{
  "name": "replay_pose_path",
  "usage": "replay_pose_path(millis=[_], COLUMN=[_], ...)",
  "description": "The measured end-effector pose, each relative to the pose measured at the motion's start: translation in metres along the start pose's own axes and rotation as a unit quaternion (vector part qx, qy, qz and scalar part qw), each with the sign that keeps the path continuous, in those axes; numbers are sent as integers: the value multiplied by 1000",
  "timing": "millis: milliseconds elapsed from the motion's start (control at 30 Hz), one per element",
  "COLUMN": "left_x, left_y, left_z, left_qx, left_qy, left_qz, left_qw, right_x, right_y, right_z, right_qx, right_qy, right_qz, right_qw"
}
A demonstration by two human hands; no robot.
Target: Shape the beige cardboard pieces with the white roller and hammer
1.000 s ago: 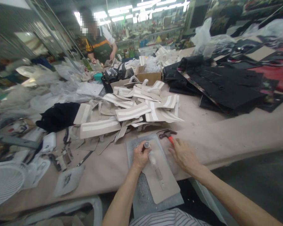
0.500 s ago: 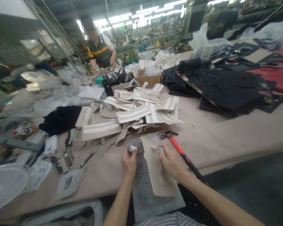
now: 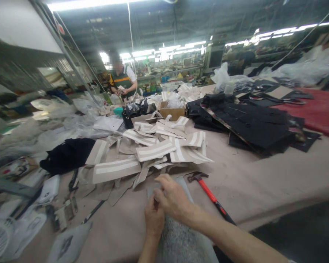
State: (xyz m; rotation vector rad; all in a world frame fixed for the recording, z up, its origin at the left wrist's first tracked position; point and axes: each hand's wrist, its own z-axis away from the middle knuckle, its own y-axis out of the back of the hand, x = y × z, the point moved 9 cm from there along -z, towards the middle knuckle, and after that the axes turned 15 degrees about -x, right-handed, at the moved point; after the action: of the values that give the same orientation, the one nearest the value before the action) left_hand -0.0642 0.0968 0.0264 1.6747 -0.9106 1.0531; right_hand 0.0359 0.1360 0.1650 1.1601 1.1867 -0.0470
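My left hand [image 3: 155,221] is closed in front of me above the left edge of a grey slab [image 3: 185,237]. Reaching across from the right, my right hand [image 3: 175,199] meets it, with thumb and fingertips pinched at the left fingers. What either hand holds is hidden among the fingers. To the right of the slab lies a claw hammer [image 3: 208,189] with a red and black handle, its head pointing away from me. Just beyond my hands is a heap of beige panels [image 3: 155,151] with white strips on them.
Black fabric pieces [image 3: 249,120] are stacked at the right, and a dark cloth [image 3: 67,155] lies at the left. Small tools and a white fan [image 3: 0,237] are at the near left. Across the table, a person [image 3: 123,82] handles something pale. Behind the heap stands a cardboard box [image 3: 172,112].
The beige panel has gone from the slab. My right hand has moved left to my left hand, and the white bit in the left fingers no longer shows. My view has tilted up.
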Motion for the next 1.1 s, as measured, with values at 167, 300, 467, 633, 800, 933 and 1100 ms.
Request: replay_pose_path(millis=[167,300,467,633,800,933,1100], left_x=[-18,-17,-8,-11,-16,-38,-48], left_y=[-1,-2,-5,-3,-1,19,57], left_z=[-1,0,-6,-8,-4,7,21], left_qx=[-8,-4,-22,-10,1,100,202], left_qy=[78,79,67,80,83,115,139], left_qz=[83,93,83,81,119,202,235], left_qw=[993,992,994,993,989,968,941], right_x=[72,84,81,55,13,40,113], right_y=[62,61,33,60,113,75,-33], right_z=[-66,-120,-159,-157,-62,30,97], right_qx=[-4,-57,-113,-67,88,95,-14], right_qy=[-145,-131,-73,-38,-7,-72,-256], right_qz=[248,300,330,328,181,-51,-33], right_qw=[958,943,934,941,980,991,966])
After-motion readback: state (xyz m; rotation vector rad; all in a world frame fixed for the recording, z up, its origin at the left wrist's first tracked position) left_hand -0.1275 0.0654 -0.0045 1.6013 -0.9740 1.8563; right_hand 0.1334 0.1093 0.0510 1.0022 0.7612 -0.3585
